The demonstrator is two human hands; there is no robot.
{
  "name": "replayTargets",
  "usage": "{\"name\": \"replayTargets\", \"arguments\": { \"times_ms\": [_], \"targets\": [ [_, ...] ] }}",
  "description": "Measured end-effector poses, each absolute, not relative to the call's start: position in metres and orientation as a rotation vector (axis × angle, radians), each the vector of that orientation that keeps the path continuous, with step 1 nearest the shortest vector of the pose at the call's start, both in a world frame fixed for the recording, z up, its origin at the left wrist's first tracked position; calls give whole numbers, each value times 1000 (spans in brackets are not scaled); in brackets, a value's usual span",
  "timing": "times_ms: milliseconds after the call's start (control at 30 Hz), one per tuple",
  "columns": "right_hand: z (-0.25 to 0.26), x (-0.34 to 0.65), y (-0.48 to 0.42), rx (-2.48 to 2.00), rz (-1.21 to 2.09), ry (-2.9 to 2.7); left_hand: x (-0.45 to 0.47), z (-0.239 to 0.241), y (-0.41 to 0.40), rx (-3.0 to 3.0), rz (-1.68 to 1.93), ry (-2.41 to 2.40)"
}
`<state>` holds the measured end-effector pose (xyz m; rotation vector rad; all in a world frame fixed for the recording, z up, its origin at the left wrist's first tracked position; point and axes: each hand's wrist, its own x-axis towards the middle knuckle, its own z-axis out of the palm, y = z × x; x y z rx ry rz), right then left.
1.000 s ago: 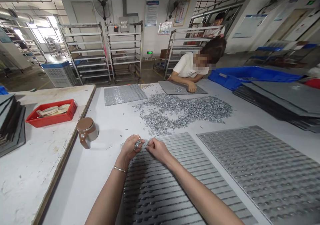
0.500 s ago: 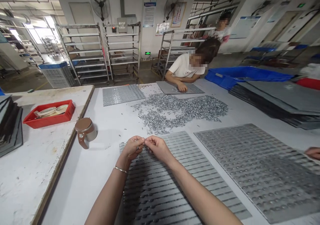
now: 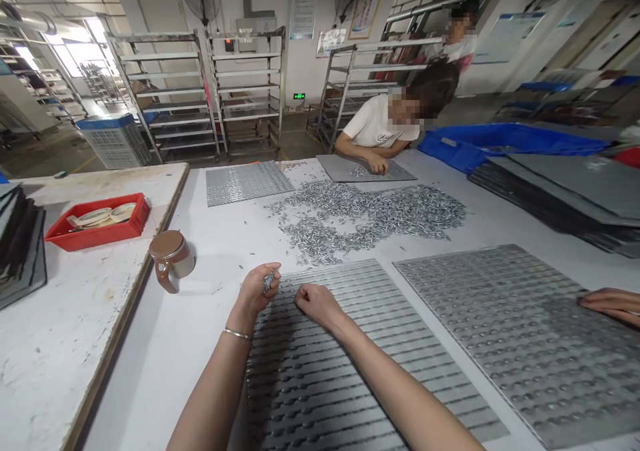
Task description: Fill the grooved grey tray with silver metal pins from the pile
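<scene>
The left hand [image 3: 259, 291] curls halfway round a clump of small metal pieces [image 3: 269, 281], above the far left corner of a ridged board [image 3: 387, 324]. The right hand [image 3: 321, 305] lies to its right, thumb and fingers drawn together — whether a piece sits between them, I cannot tell. Of the 2, the right looks nearer the ridges, which run across from left to right. The loose heap [image 3: 383, 214] lies beyond both hands — ahead and mostly to their right.
</scene>
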<state>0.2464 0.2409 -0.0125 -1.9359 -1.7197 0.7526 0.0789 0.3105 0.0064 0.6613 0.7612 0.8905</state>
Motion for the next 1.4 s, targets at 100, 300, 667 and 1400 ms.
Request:
{"name": "replayTargets", "arguments": {
  "times_ms": [100, 300, 667, 1400],
  "targets": [
    [-12, 246, 241, -1948, 704, -1692, 82, 12, 304, 700, 906, 726],
    [10, 251, 226, -1780, 594, -1473, 89, 20, 296, 766, 831, 661],
    [25, 244, 226, -1420, 941, -1248, 95, 21, 287, 829, 704, 685],
    [-8, 245, 218, -2079, 596, -1801, 80, 14, 307, 629, 902, 730]
  ]
}}
